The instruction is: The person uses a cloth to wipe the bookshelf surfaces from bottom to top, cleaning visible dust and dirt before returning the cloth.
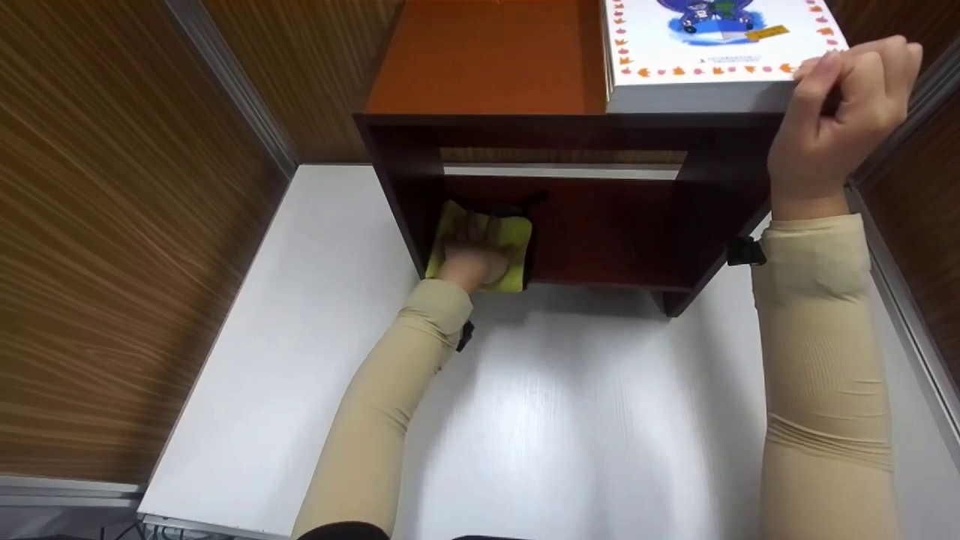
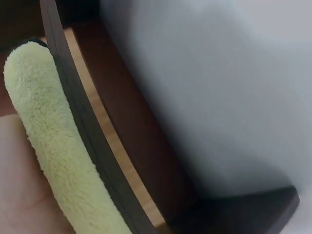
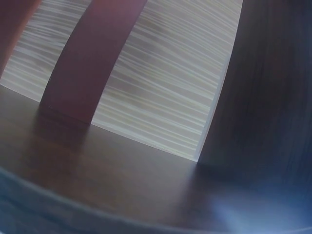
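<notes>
In the head view, my left hand lies with spread fingers on a yellow cloth, at the left end of the shelf unit's lower board. The left wrist view shows the fluffy, thick folded edge of the cloth, beside part of the hand. At the upper right corner of the brown shelf unit, my right hand has curled fingers and grips the edge beside a stack of books. Its thumb is close to the book corner; the exact contact is partly hidden.
The shelf unit stands on a white table. A dark strip-like thing is behind the cloth on the lower board. Wood-grain panels enclose the table on the left, back and right. The right wrist view looks into the shelf's interior.
</notes>
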